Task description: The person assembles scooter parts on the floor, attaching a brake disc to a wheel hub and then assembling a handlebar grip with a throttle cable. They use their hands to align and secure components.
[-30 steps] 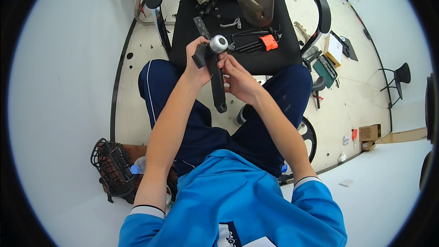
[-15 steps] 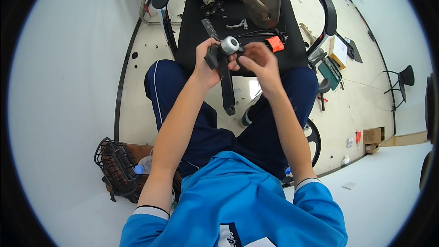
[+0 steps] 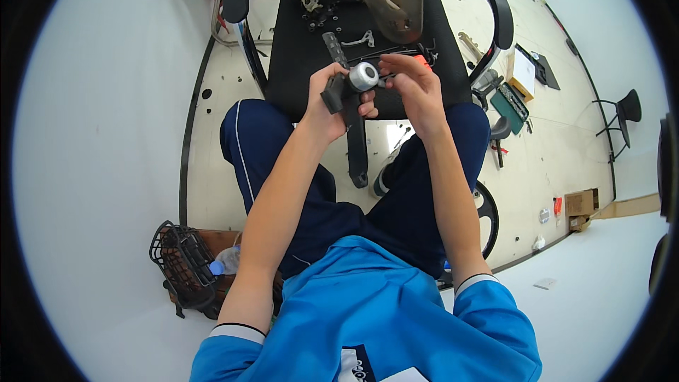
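My left hand (image 3: 327, 105) is wrapped round a black bar with a ribbed grip (image 3: 334, 49) at its far end, a short black block on its side, and a long black arm (image 3: 357, 152) hanging toward me. A silver bicycle bell (image 3: 363, 76) sits on this bar, between my two hands. My right hand (image 3: 419, 95) is raised just right of the bell, its fingers apart and bent. Its thumb is close to a small dark piece (image 3: 384, 82) at the bell's side; whether they touch is unclear.
A black office chair seat (image 3: 297, 49) in front of me carries a silver brake lever (image 3: 359, 39), hex keys, an orange item (image 3: 423, 61) and a dusty brown part (image 3: 389, 0). A green toolbox (image 3: 509, 108) lies right. A wire basket (image 3: 180, 258) stands at lower left.
The bar and bell have shifted slightly right and toward me with my left hand. My right hand has lifted its fingers and opened them more beside the bell.
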`<state>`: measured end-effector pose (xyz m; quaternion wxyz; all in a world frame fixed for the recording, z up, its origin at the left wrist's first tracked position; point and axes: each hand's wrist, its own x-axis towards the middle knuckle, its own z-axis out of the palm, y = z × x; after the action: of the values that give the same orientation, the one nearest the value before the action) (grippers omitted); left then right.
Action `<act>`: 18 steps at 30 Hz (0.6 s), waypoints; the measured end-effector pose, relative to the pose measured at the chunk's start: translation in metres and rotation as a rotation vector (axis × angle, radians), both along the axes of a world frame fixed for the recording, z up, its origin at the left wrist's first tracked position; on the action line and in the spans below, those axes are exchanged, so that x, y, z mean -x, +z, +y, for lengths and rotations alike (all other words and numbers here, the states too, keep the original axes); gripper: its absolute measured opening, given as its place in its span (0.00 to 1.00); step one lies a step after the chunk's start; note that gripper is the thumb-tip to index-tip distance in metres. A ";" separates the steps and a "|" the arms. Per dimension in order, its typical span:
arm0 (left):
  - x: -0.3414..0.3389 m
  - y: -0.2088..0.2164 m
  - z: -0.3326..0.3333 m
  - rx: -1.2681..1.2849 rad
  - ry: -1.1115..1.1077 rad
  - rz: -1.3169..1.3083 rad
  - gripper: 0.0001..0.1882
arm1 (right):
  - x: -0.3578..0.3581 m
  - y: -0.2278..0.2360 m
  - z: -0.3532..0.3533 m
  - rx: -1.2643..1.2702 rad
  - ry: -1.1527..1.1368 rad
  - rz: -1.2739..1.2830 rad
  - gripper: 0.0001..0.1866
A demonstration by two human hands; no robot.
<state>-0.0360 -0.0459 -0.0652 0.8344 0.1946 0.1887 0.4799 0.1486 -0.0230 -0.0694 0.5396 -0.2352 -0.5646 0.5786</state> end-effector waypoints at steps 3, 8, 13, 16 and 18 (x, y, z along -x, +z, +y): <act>0.004 -0.005 0.000 -0.010 0.082 0.013 0.18 | -0.004 0.002 0.002 0.020 0.018 -0.060 0.19; 0.016 -0.009 0.002 0.044 0.244 -0.044 0.13 | 0.006 0.000 -0.007 0.087 0.157 -0.204 0.18; 0.014 0.001 -0.005 -0.061 0.261 0.022 0.11 | 0.010 0.002 -0.013 0.089 0.129 -0.322 0.20; 0.015 0.020 0.006 -0.224 0.292 -0.014 0.21 | 0.009 0.001 -0.008 0.088 0.080 -0.339 0.21; 0.013 0.060 0.008 -0.259 0.452 -0.007 0.19 | 0.008 0.001 -0.003 0.099 0.018 -0.313 0.20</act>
<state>-0.0488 -0.0382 -0.0053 0.6747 0.2509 0.1618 0.6751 0.1409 -0.0262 -0.0686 0.4275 -0.3437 -0.6147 0.5668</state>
